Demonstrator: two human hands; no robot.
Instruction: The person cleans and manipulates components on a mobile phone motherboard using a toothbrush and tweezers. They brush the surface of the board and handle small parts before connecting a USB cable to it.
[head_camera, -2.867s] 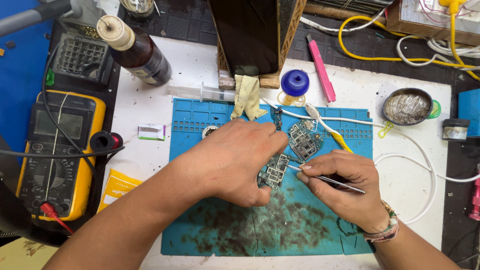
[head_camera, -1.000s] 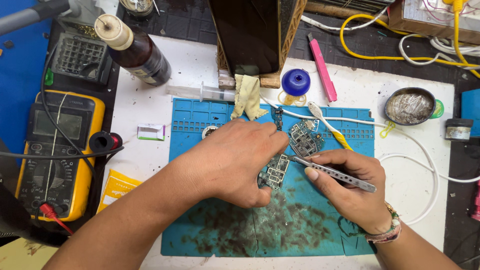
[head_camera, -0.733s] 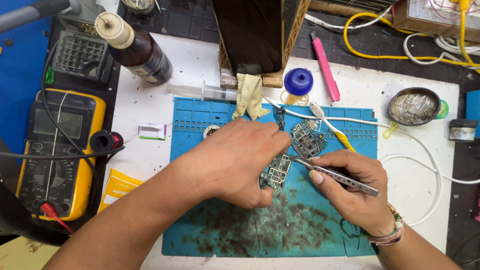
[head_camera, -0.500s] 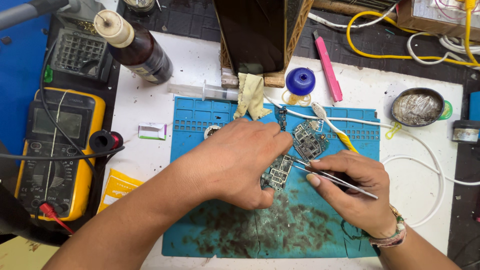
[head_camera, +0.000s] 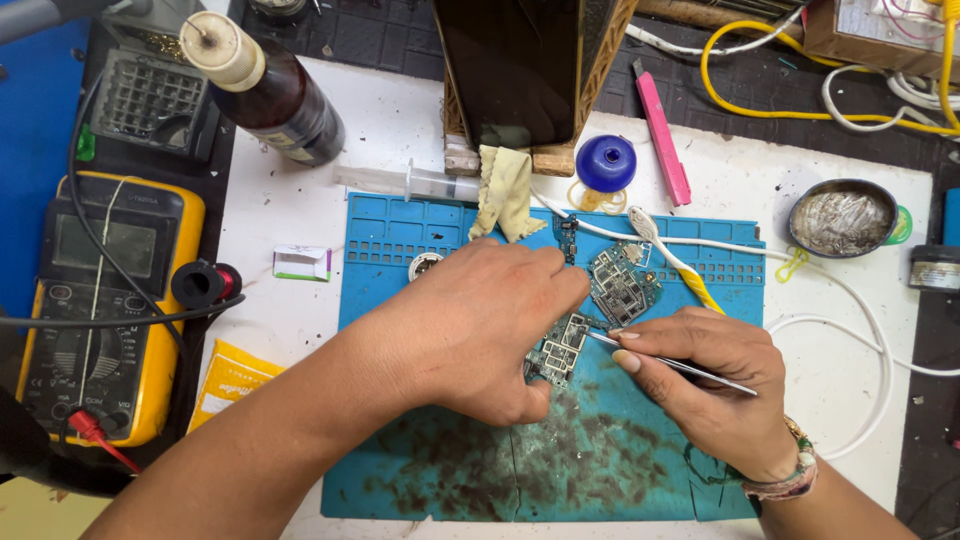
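- The left hand (head_camera: 480, 330) lies flat on the blue mat (head_camera: 400, 230), its fingers pinning a small circuit board (head_camera: 558, 348) near the mat's middle.
- The right hand (head_camera: 715, 385) grips thin tweezers (head_camera: 680, 365) like a pen, the tip touching that board.
- A second board (head_camera: 622, 285) lies on the mat just behind the first.
- A yellow meter (head_camera: 100, 300) sits well left of the mat.

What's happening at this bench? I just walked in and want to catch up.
A person works on a small green circuit board lying on a stained blue silicone work mat. The left hand pins the board down, while the right hand holds thin metal tweezers with the tips at the board's edge. A second, larger board lies just beyond.
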